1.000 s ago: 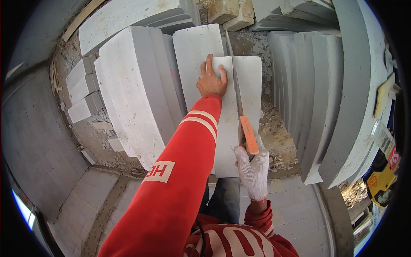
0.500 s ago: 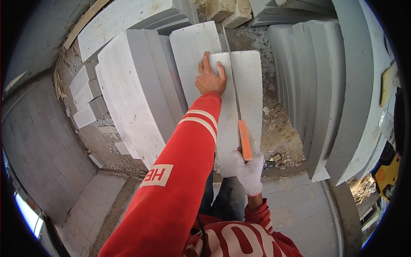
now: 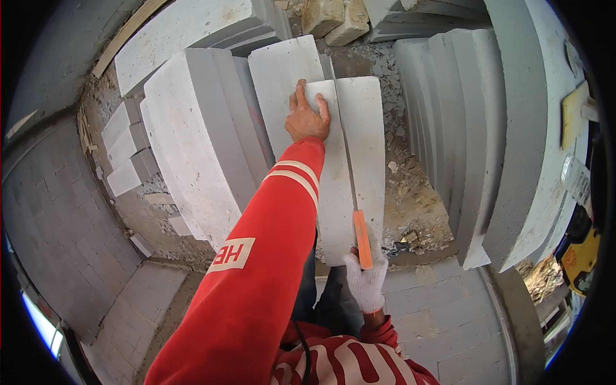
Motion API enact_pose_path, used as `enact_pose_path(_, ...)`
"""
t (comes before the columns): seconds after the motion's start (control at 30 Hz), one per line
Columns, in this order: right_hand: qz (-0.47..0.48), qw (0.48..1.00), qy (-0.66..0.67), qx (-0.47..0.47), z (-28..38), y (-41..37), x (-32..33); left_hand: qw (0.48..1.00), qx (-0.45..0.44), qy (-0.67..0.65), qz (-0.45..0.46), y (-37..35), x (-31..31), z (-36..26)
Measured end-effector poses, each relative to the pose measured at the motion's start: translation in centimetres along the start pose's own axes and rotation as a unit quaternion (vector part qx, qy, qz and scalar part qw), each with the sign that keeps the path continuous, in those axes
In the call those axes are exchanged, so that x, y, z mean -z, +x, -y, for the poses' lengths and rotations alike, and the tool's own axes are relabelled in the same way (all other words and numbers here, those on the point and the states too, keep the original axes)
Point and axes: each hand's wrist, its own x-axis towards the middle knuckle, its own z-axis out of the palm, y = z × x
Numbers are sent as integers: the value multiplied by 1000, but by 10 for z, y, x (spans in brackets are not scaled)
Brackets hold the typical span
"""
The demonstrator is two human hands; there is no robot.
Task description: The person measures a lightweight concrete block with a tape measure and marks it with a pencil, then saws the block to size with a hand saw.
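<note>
Handsaw (image 3: 362, 236) has pulled back lower in the aerated concrete block (image 3: 367, 141); right hand (image 3: 366, 279) grip clenched round it, left hand (image 3: 305, 119) spread flat.

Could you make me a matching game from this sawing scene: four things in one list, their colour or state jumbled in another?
Things:
1. left hand
2. right hand
3. saw handle
4. block

Colour or state:
A. orange
B. gloved in white
C. pale grey, slit lengthwise
D. bare, pressed flat on the block

Pairs: 1-D, 2-B, 3-A, 4-C
</note>
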Motion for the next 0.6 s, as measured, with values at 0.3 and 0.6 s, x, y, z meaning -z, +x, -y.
enact_pose_path(0.3,50,997,-12,-60,-4,78,-28,1000,7,0,-2,2,1,5)
enact_pose_path(0.6,35,995,-56,74,-15,58,-7,1000,-2,-4,10,5,0,0)
